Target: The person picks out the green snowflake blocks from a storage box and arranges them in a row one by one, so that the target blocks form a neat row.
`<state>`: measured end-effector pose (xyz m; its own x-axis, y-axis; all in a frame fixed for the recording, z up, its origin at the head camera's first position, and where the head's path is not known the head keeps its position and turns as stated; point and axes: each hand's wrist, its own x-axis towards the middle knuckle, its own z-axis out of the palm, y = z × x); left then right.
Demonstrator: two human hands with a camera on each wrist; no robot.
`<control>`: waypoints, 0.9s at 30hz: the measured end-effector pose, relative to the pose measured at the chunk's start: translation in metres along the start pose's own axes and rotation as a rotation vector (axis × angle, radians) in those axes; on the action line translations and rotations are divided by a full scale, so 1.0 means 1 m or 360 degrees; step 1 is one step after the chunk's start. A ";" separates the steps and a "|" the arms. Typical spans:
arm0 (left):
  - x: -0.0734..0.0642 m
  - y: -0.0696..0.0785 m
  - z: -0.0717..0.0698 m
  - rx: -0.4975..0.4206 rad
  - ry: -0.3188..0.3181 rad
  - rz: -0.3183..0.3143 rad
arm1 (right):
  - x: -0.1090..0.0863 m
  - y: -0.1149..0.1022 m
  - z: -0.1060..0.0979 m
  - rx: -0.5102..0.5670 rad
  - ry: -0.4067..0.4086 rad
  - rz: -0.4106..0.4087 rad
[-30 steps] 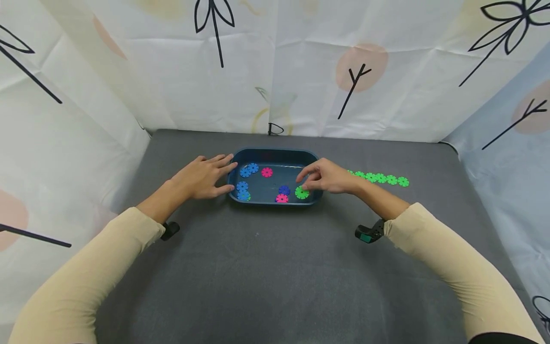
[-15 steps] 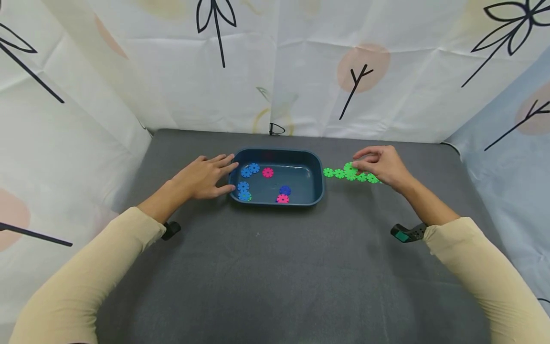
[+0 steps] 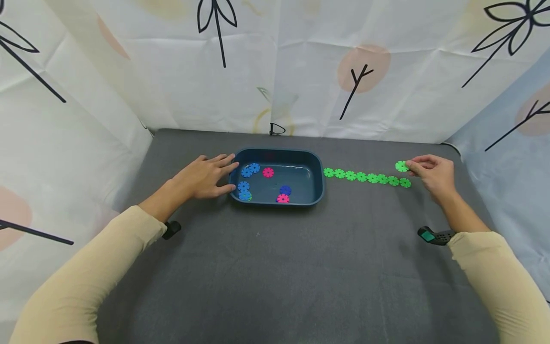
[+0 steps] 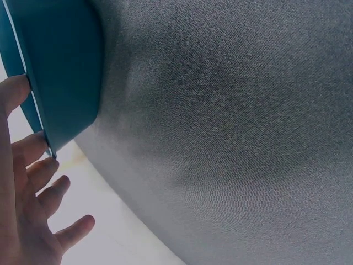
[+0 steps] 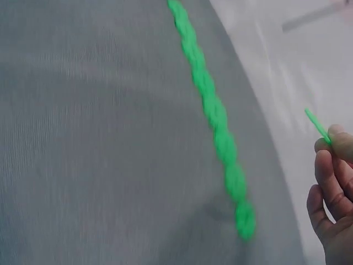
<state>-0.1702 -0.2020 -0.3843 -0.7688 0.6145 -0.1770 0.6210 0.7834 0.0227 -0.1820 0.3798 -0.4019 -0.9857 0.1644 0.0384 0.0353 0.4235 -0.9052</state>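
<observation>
Between thumb and fingertips, my right hand (image 3: pixel 431 174) pinches a green notched disc (image 3: pixel 401 166), held above the table near the right end of a row of green discs (image 3: pixel 361 177). In the right wrist view the held disc (image 5: pixel 317 126) appears edge-on, apart from the row (image 5: pixel 215 113). My left hand (image 3: pixel 206 177) rests with spread fingers on the left rim of a dark blue tray (image 3: pixel 277 204). In the left wrist view its fingertips touch the tray's edge (image 4: pixel 60 72). Inside the tray lie light blue discs (image 3: pixel 243 186), pink discs (image 3: pixel 268 172) and a dark blue disc (image 3: pixel 285 190).
The row of green discs starts at the tray's right side and runs rightward across the grey tabletop (image 3: pixel 275 267). A printed white curtain (image 3: pixel 309 95) hangs behind the table and along both sides.
My right hand has picked a green disc out of the tray and carried it rightward, past the row's right end. My left hand has stayed on the tray's rim.
</observation>
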 end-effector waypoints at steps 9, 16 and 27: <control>0.002 -0.001 0.003 0.0027 0.0022 0.0005 | -0.006 0.039 -0.033 -0.0333 0.0084 0.0237; 0.003 0.000 0.002 0.0021 0.0019 0.0008 | -0.012 0.055 -0.042 -0.0545 0.0046 0.0277; 0.001 0.000 0.001 0.0021 0.0015 0.0001 | -0.012 0.060 -0.033 -0.0816 0.0049 0.0240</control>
<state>-0.1707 -0.2014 -0.3858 -0.7699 0.6158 -0.1675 0.6233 0.7819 0.0095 -0.1627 0.4329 -0.4428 -0.9583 0.2800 -0.0565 0.2600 0.7729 -0.5788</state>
